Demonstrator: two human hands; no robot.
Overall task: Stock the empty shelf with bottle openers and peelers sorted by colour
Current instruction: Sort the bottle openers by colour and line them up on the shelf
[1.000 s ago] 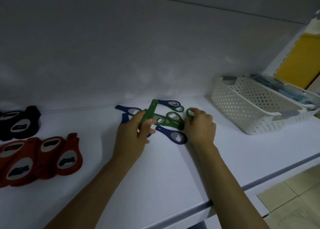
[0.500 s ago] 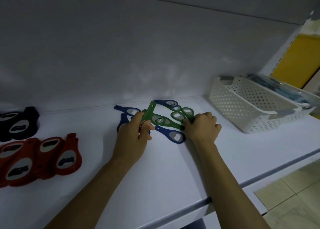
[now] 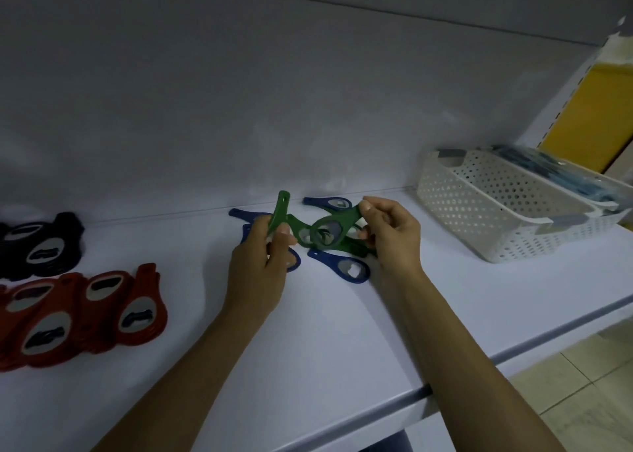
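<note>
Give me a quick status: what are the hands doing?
Left hand grips upright green opener. Right hand pinches second green opener. Blue openers lie scattered underneath.

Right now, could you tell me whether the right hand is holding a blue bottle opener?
No, the right hand pinches a green bottle opener, while the blue bottle openers lie on the shelf.

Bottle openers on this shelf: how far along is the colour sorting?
Done: black openers sit grouped at far left, with red openers in front of them. In hand: the left hand grips a green opener, and the right hand pinches a second green opener. Left: blue openers lie loose, mixed with green ones. No peelers are laid out yet, and the white basket has unclear contents.
</note>
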